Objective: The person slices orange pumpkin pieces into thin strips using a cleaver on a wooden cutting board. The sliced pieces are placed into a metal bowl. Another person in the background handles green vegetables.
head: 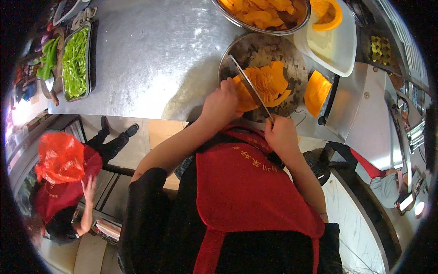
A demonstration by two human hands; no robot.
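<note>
My right hand (282, 135) is closed around the handle of a kitchen knife (251, 84). The blade lies slantwise over orange pumpkin on a round, stained cutting board (296, 66). To the right of the blade, thin pumpkin slices (267, 82) lean on one another in a row. My left hand (220, 102) grips the uncut pumpkin piece (243, 97) left of the blade, fingers curled near the steel. How deep the edge sits in the pumpkin cannot be seen. A separate pumpkin wedge (317, 94) rests to the right of the board.
A metal bowl (270, 33) of pumpkin pieces overlaps the board's far edge. Beside it, a white plastic container (332, 58) has a pumpkin ring (328, 15) at its far end. Sliced green peppers fill a tray (76, 63) at left. A person holds a red plastic bag (61, 157).
</note>
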